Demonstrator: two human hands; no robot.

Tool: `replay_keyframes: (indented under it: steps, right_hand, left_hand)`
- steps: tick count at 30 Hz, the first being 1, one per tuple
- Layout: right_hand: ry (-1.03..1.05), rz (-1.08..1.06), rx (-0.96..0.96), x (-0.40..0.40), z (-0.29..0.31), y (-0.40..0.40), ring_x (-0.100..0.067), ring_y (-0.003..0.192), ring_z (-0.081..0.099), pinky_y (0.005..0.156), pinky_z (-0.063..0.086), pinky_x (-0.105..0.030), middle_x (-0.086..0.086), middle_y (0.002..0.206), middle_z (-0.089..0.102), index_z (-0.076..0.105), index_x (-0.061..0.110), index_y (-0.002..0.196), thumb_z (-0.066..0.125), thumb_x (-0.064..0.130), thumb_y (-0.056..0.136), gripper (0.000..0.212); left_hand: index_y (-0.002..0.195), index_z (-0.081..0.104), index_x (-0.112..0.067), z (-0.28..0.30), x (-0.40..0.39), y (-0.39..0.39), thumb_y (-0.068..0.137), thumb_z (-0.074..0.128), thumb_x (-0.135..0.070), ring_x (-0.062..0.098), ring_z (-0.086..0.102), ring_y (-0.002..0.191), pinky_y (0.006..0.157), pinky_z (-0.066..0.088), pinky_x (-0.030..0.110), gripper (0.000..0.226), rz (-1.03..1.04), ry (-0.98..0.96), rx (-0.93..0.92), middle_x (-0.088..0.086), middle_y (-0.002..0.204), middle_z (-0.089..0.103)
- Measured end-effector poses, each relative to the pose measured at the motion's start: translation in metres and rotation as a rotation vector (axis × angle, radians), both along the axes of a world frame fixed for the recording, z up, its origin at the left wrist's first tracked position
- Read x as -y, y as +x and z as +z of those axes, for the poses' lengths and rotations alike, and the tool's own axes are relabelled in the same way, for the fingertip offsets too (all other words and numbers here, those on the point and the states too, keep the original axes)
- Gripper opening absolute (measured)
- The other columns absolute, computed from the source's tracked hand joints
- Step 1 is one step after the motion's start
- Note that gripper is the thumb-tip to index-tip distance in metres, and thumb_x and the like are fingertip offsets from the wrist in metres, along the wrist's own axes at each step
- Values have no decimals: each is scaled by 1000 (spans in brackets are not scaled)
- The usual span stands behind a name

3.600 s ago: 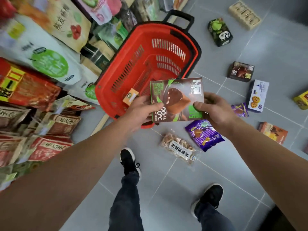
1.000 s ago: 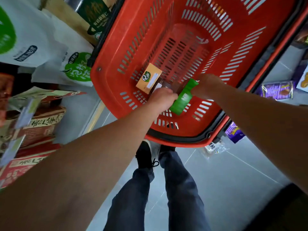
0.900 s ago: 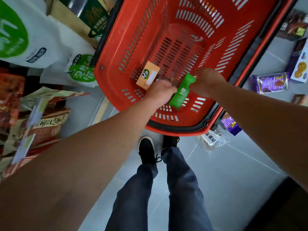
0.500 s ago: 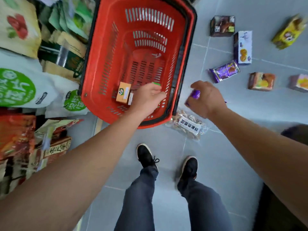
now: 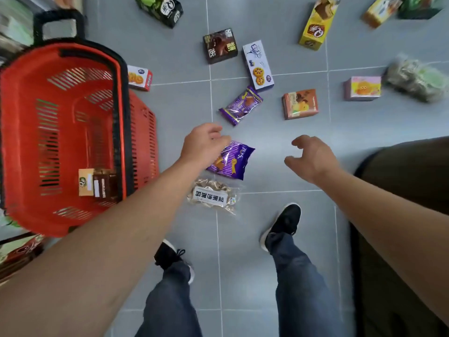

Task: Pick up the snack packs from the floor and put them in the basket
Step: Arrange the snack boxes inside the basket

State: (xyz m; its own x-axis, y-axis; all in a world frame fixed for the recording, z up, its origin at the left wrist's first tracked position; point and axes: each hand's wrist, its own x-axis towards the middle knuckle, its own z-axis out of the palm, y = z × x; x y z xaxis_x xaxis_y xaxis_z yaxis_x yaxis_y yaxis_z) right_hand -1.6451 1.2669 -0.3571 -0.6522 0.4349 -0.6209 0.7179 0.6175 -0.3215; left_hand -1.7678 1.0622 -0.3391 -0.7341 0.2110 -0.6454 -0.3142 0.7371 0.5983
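A red basket with a black rim stands on the grey tiled floor at the left, its black handle on the far side. Inside it, against the near right wall, lie a small orange box and a dark brown pack, side by side. The left hand reaches out over the floor just right of the basket, fingers loosely curled and holding nothing, directly over the left end of a purple snack bag; whether it touches the bag cannot be told. The right hand hovers to the right of that bag, well apart from it, fingers spread and half bent, empty. Just near of the purple bag lies a clear bag of nuts with a white label. Farther out, a second purple bag lies tilted, with a white biscuit box and a dark chocolate box beyond it. A small white and orange box sits right beside the basket's far right corner. To the right lie an orange box, a pink box, a green-tinted clear bag and a yellow carton; a black and green carton lies at the far edge. The person's two black shoes and blue jeans show near the bottom.
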Motion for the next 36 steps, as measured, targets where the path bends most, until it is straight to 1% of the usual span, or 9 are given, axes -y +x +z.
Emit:
replay_keyframes:
  steps: [2, 5, 8, 12, 16, 18, 25, 32, 36]
  right_hand:
    - [-14, -29, 30, -47, -5, 11, -30, 120, 53, 95, 42, -35, -10, 135, 52, 52, 14, 135, 62, 27, 87, 51]
    - [-20, -75, 56, -108, -14, 20, -29, 120, 53, 94, 42, -33, -9, 137, 51, 52, 14, 135, 62, 29, 88, 51]
    - [-39, -112, 61, -149, -26, 18, -29, 122, 52, 96, 42, -34, -9, 138, 51, 51, 14, 135, 62, 30, 88, 51]
    - [-69, -127, 90, -184, -48, 4, -29, 122, 52, 97, 43, -36, -8, 139, 50, 50, 14, 136, 61, 32, 88, 52]
    - [-89, -137, 114, -216, -82, -28, -29, 121, 53, 93, 43, -34, -8, 140, 49, 49, 14, 137, 61, 32, 89, 53]
    - [-106, -147, 125, -228, -97, -45, -28, 121, 53, 93, 42, -33, -7, 140, 49, 49, 14, 137, 62, 31, 89, 53]
    - [-123, -202, 147, -279, -186, -107, -27, 119, 54, 95, 41, -32, -8, 136, 52, 50, 13, 135, 64, 30, 88, 52]
    - [-176, -248, 148, -319, -301, -131, -27, 115, 55, 84, 36, -24, -9, 134, 52, 48, 11, 136, 64, 27, 87, 54]
    - [-177, -303, 156, -340, -375, -136, -27, 118, 54, 87, 39, -26, -12, 136, 50, 45, 8, 139, 66, 25, 85, 61]
  left_hand:
    - [125, 65, -21, -6, -45, 4, 83, 69, -29, 10, 64, 106, 97, 46, 24, 43, 1, -4, 3, -4, 118, 69]
    - [126, 64, -22, -13, -114, 9, 84, 69, -29, 11, 63, 106, 91, 44, 23, 43, -17, -9, 18, -6, 118, 68]
    - [130, 62, -22, -22, -166, 4, 84, 67, -31, 12, 61, 113, 94, 44, 24, 46, -51, 4, 28, -4, 124, 67]
    - [132, 59, -20, -46, -215, -9, 87, 66, -29, 11, 60, 109, 82, 43, 18, 46, -82, 20, 76, -2, 130, 64]
    - [130, 61, -19, -88, -254, -37, 85, 68, -30, 14, 62, 113, 101, 48, 31, 47, -83, -1, 116, 1, 127, 66]
    - [131, 61, -18, -110, -265, -51, 85, 68, -29, 16, 62, 115, 105, 47, 36, 48, -89, -15, 135, 2, 128, 66]
    - [131, 60, -14, -215, -313, -100, 86, 69, -29, 19, 60, 119, 106, 45, 37, 48, -102, -100, 225, 4, 127, 66]
    - [131, 57, -15, -321, -351, -116, 59, 67, -51, 21, 63, 114, 103, 49, 42, 81, 20, -135, 318, 4, 123, 67]
    - [133, 53, -15, -391, -369, -121, 55, 66, -53, 24, 64, 112, 100, 51, 45, 88, 98, -168, 317, 4, 125, 65]
